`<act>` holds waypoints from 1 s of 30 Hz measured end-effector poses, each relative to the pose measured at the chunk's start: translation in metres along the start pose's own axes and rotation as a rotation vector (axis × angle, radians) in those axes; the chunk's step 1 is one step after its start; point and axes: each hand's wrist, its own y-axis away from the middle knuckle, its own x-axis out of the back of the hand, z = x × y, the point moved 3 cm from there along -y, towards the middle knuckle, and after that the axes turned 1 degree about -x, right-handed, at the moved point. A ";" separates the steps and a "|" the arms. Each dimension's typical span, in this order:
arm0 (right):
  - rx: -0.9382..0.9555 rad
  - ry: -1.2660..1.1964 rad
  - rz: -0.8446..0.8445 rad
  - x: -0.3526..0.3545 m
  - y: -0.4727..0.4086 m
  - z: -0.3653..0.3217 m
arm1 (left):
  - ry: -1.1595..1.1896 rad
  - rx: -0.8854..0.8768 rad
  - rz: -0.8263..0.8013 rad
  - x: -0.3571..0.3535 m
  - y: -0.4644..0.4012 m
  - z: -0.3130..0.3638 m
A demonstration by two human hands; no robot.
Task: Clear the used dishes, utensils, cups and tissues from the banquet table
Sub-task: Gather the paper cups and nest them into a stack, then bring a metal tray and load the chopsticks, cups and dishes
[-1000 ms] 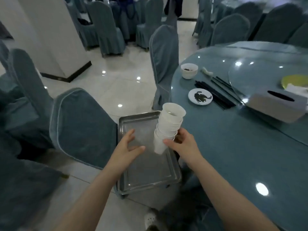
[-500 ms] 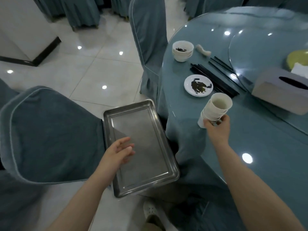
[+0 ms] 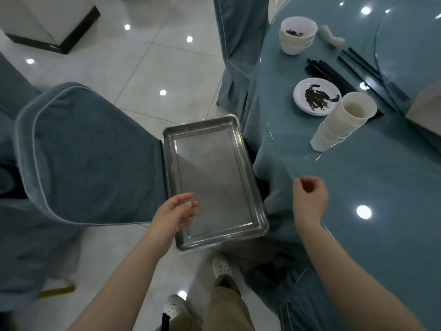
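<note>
A stack of white paper cups stands leaning on the blue banquet table, near its edge. My right hand hovers below the stack, fingers loosely curled, holding nothing. My left hand is held open over the near left corner of an empty steel tray; contact with it cannot be told. The tray sits on a chair seat beside the table. A small white plate with dark scraps, black chopsticks, stacked white bowls and a white chopstick rest lie further back.
A blue covered chair back stands left of the tray, another chair beyond it at the table edge. A grey tissue box sits at the right by the glass turntable. My feet are below on tiled floor.
My right hand carried the cup stack from above the tray to the table, set it down and let go, then drew back. My left hand stayed over the tray.
</note>
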 end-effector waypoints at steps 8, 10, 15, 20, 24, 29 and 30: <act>-0.253 0.327 -0.506 -0.055 0.063 0.118 | 0.041 0.105 0.065 0.024 -0.009 -0.048; -0.318 0.425 -0.520 -0.060 0.061 0.151 | -0.005 0.150 0.082 0.030 -0.012 -0.070; -0.463 0.564 -0.544 -0.081 0.034 0.212 | -0.102 0.229 0.120 0.047 -0.052 -0.122; -0.535 0.668 -0.457 -0.094 0.013 0.259 | -0.212 0.368 0.221 0.059 -0.114 -0.193; -0.427 0.666 -0.399 -0.102 0.006 0.277 | -0.474 0.441 0.234 0.074 -0.153 -0.235; -0.372 0.647 -0.439 -0.101 0.001 0.289 | -0.403 0.439 0.074 0.078 -0.181 -0.260; -0.362 0.672 -0.450 -0.101 -0.002 0.288 | -0.404 0.435 0.078 0.080 -0.184 -0.262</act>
